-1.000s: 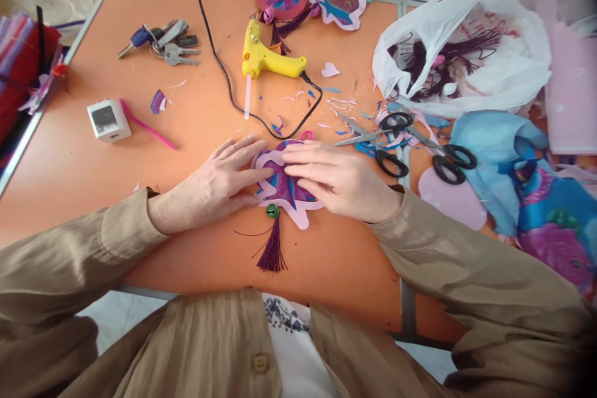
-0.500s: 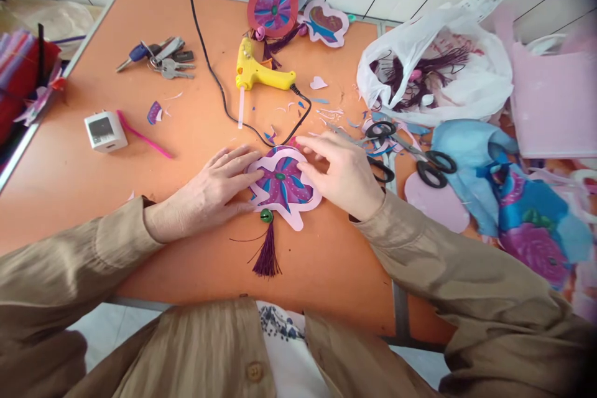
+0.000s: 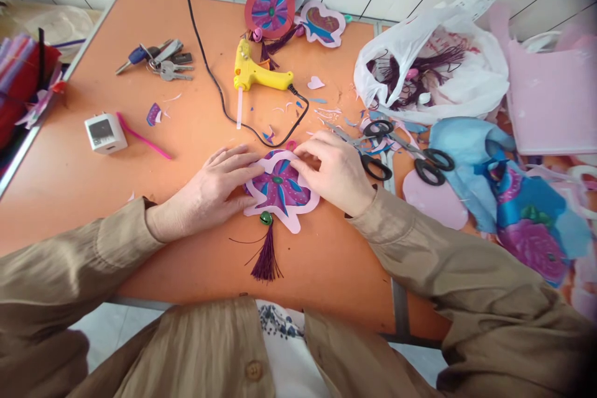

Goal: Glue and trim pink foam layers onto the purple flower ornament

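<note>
A purple and blue patterned ornament (image 3: 295, 191) lies flat on the table in front of me. A wavy pink cut-out frame (image 3: 292, 224) rests on it, leaving its middle showing. Below it hang a green bell (image 3: 265, 217) and a dark purple tassel (image 3: 267, 259). My left hand (image 3: 211, 191) lies with outstretched fingers on the left edge of the frame. At the upper right edge, my right hand (image 3: 333, 168) pinches the frame between thumb and fingers. A pink loop (image 3: 291, 145) sticks out at the top, beside my right fingertips.
Beyond the hands lies a yellow glue gun (image 3: 262, 74) with its black cord. Two pairs of scissors (image 3: 435, 165) and scraps are on the right, near a white plastic bag (image 3: 373, 68). Keys (image 3: 170, 65) and a white charger (image 3: 106, 132) lie left. Finished-looking ornaments (image 3: 269, 7) stand at the wall.
My right hand has shifted slightly left along the top edge of the frame, its fingertips now pinched closer together. My left hand stays nearly where it was.
</note>
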The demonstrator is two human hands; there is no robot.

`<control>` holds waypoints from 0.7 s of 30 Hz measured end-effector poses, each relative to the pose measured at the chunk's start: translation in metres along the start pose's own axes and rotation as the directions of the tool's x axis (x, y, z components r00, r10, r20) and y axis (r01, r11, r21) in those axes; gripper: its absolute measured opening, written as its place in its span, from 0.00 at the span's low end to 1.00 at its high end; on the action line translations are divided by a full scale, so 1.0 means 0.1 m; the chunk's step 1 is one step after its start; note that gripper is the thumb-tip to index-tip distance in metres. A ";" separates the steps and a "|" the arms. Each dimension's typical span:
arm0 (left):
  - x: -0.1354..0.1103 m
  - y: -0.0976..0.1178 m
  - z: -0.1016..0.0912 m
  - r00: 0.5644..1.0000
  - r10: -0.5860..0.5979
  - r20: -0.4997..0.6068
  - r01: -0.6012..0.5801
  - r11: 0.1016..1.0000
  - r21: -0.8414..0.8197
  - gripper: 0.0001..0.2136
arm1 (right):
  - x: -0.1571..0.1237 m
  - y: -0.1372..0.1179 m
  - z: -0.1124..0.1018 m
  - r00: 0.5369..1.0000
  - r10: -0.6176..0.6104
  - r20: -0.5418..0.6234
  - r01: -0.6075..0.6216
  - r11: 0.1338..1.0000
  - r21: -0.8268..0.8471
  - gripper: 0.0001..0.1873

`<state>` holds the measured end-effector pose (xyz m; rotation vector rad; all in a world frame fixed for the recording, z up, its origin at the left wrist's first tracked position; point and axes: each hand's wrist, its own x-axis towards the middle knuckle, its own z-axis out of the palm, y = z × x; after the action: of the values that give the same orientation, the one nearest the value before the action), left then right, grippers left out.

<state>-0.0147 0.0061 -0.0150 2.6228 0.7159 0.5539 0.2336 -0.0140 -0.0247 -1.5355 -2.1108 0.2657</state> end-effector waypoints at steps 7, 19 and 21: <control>0.21 0.03 -0.03 0.998 -0.055 -0.027 0.057 0.994 0.095 0.14 | 0.03 -0.03 0.01 1.000 -0.004 -0.029 0.004 1.000 0.018 0.08; 0.47 0.08 -0.02 0.974 -0.206 0.098 0.191 0.971 0.144 0.11 | 0.08 -0.11 0.02 1.000 0.025 -0.009 -0.024 0.997 0.072 0.08; 0.46 0.08 -0.02 0.974 -0.207 0.093 0.193 0.971 0.138 0.10 | 0.08 -0.10 0.03 0.999 0.042 -0.010 -0.041 0.996 0.075 0.09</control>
<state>0.0245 0.0250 0.0030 2.6311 0.9981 0.3162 0.2220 -0.0091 -0.0207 -1.5352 -2.0383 0.3453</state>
